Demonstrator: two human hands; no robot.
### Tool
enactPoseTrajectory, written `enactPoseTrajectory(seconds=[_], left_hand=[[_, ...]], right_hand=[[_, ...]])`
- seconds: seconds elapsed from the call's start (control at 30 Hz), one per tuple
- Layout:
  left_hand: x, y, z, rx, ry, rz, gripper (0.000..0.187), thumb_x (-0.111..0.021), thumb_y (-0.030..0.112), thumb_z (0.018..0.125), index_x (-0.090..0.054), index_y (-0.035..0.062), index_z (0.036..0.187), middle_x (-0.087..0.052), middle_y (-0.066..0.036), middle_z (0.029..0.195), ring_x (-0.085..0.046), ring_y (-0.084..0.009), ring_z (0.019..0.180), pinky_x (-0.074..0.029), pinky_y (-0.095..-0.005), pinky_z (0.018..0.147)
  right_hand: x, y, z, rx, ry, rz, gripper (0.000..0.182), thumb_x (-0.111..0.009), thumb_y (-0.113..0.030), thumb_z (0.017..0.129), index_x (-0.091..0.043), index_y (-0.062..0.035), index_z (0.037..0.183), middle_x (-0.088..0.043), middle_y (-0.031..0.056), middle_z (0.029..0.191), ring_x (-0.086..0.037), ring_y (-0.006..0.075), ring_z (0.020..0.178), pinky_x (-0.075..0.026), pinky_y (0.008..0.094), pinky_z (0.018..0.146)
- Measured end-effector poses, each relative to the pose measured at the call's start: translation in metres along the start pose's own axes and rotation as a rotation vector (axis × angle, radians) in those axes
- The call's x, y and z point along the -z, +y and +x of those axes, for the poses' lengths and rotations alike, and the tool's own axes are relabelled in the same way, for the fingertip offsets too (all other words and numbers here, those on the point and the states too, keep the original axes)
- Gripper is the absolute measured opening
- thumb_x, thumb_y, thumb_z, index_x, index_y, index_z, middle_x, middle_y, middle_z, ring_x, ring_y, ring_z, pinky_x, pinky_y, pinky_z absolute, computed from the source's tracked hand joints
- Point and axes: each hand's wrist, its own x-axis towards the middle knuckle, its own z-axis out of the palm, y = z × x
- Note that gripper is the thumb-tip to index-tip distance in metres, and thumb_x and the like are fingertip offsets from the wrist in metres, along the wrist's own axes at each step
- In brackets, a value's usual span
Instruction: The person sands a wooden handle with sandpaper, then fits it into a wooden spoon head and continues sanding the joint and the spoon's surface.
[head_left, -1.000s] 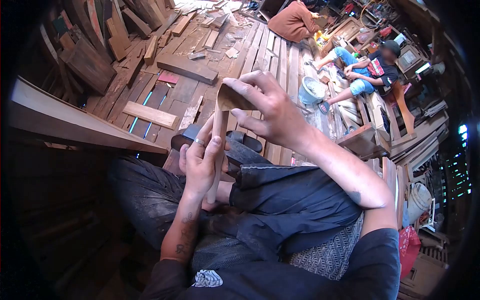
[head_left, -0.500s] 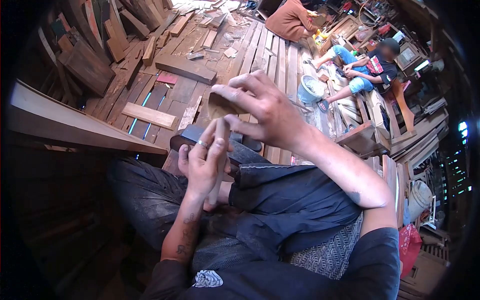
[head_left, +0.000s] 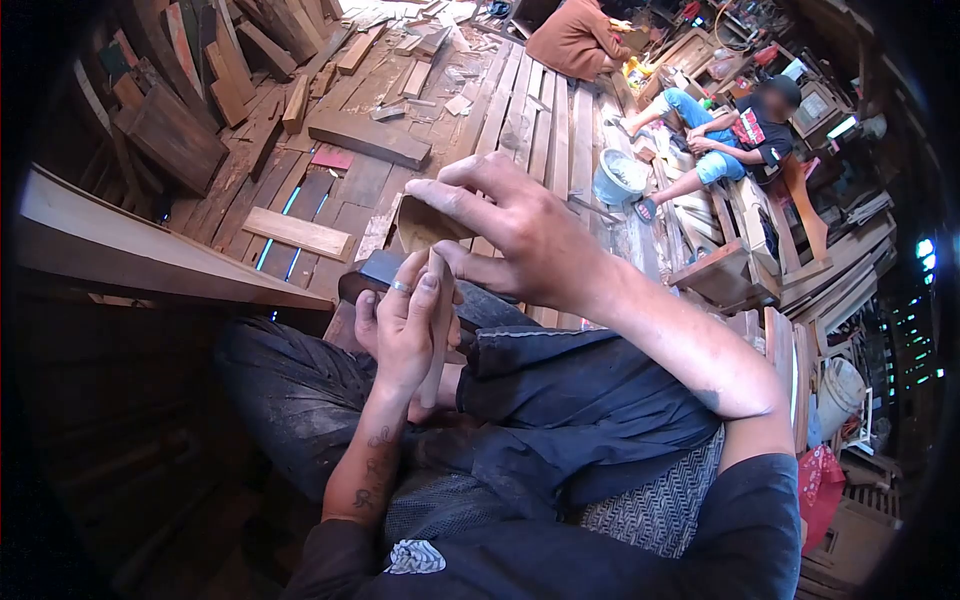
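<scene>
My left hand [head_left: 402, 325], with a ring on one finger, is closed around a slim, pale strip of wood [head_left: 438, 345] that stands nearly upright above my lap. Over the strip's top end, my right hand [head_left: 525, 228] pinches a curled brown sheet of sandpaper [head_left: 426, 226] between thumb and fingers. The sheet bends across just beyond the wood's tip, and my right thumb lies close to that tip. Behind my left hand sits a dark block [head_left: 372, 272], partly covered by the fingers.
A long pale board [head_left: 150, 240] slants in at left. Planks and offcuts lie on the slatted floor, including a thick plank [head_left: 370, 138]. Two people sit further back, one beside a white bucket [head_left: 620, 178]. Stacked timber [head_left: 835, 285] lies at right.
My right hand and the sandpaper have shifted slightly left and down over the wood's top end. My left hand keeps its grip in nearly the same place.
</scene>
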Motion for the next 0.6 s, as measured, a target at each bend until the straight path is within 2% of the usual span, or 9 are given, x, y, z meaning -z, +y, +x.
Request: enactPoseTrajectory(seconds=[0.1, 0.13, 0.23, 0.3, 0.37, 0.4, 0.5, 0.53, 0.6], left_hand=[[0.002, 0.02, 0.002, -0.023, 0.05, 0.154, 0.049, -0.051, 0.026, 0.115, -0.05, -0.0019, 0.154, -0.071, -0.012, 0.099, -0.064, -0.0114, 0.066, -0.052, -0.0238, 0.059], [0.003, 0.021, 0.002, -0.02, 0.049, 0.084, 0.048, -0.052, 0.027, 0.114, -0.052, -0.002, 0.153, -0.072, -0.012, 0.101, -0.065, -0.0112, 0.066, -0.052, -0.024, 0.059], [0.0, -0.003, 0.007, -0.121, 0.108, 0.187, 0.05, -0.053, 0.027, 0.114, -0.05, 0.0003, 0.157, -0.072, -0.012, 0.099, -0.063, -0.0099, 0.062, -0.051, -0.024, 0.055], [0.009, -0.013, 0.006, -0.125, 0.076, 0.215, 0.05, -0.052, 0.027, 0.114, -0.05, 0.0006, 0.156, -0.072, -0.012, 0.099, -0.062, -0.0088, 0.061, -0.05, -0.0228, 0.054], [0.0, 0.018, 0.002, -0.06, 0.069, 0.187, 0.048, -0.052, 0.026, 0.115, -0.051, -0.0004, 0.154, -0.071, -0.012, 0.1, -0.062, -0.0091, 0.061, -0.05, -0.0219, 0.055], [0.0, 0.021, 0.002, -0.035, 0.07, 0.073, 0.047, -0.051, 0.026, 0.115, -0.051, 0.001, 0.155, -0.07, -0.011, 0.098, -0.06, -0.0095, 0.059, -0.048, -0.0217, 0.054], [-0.001, 0.009, 0.002, -0.009, 0.075, 0.064, 0.051, -0.053, 0.031, 0.114, -0.048, 0.0005, 0.155, -0.066, -0.01, 0.093, -0.059, -0.0115, 0.059, -0.048, -0.0237, 0.05], [0.0, 0.003, 0.004, -0.002, 0.042, 0.1, 0.052, -0.053, 0.032, 0.114, -0.047, 0.0003, 0.155, -0.066, -0.011, 0.093, -0.059, -0.0122, 0.057, -0.047, -0.024, 0.049], [0.001, 0.005, 0.001, 0.006, 0.073, 0.084, 0.053, -0.054, 0.032, 0.114, -0.047, 0.0001, 0.155, -0.066, -0.011, 0.093, -0.059, -0.0123, 0.058, -0.048, -0.0244, 0.05]], right_hand=[[-0.001, 0.013, -0.006, -0.107, 0.014, -0.002, 0.057, -0.078, -0.014, 0.089, -0.063, -0.0044, 0.143, -0.066, 0.0139, 0.12, -0.066, 0.0318, 0.11, -0.058, 0.0423, 0.098], [-0.002, 0.015, -0.007, -0.105, 0.049, -0.037, 0.056, -0.078, -0.015, 0.089, -0.064, -0.0054, 0.143, -0.065, 0.0143, 0.119, -0.067, 0.0315, 0.108, -0.059, 0.0422, 0.096], [-0.003, 0.003, -0.004, -0.053, -0.039, 0.02, 0.053, -0.076, -0.021, 0.093, -0.062, -0.0033, 0.141, -0.064, 0.0165, 0.124, -0.065, 0.0329, 0.117, -0.061, 0.0439, 0.098], [-0.001, 0.001, -0.002, -0.025, -0.037, -0.038, 0.052, -0.076, -0.021, 0.093, -0.063, -0.0028, 0.14, -0.065, 0.0164, 0.123, -0.066, 0.0325, 0.116, -0.061, 0.0437, 0.097], [0.0, 0.01, -0.005, -0.06, -0.019, -0.043, 0.053, -0.076, -0.021, 0.093, -0.063, -0.0028, 0.14, -0.066, 0.0159, 0.121, -0.066, 0.0323, 0.116, -0.062, 0.0437, 0.097], [0.001, 0.013, -0.005, -0.075, 0.015, -0.067, 0.052, -0.077, -0.021, 0.092, -0.064, -0.0024, 0.139, -0.066, 0.0156, 0.121, -0.066, 0.0322, 0.115, -0.062, 0.0435, 0.096], [-0.008, 0.006, -0.005, -0.06, 0.012, -0.003, 0.057, -0.078, -0.017, 0.089, -0.065, -0.0075, 0.144, -0.066, 0.0146, 0.118, -0.068, 0.0309, 0.108, -0.06, 0.0421, 0.094], [-0.008, 0.004, -0.002, 0.009, 0.025, -0.04, 0.056, -0.077, -0.018, 0.09, -0.065, -0.0077, 0.144, -0.066, 0.0149, 0.118, -0.068, 0.0301, 0.107, -0.061, 0.0415, 0.09], [-0.009, 0.008, -0.004, -0.021, 0.027, -0.06, 0.055, -0.076, -0.019, 0.091, -0.066, -0.0077, 0.144, -0.066, 0.0147, 0.117, -0.068, 0.0297, 0.106, -0.061, 0.0415, 0.09]])
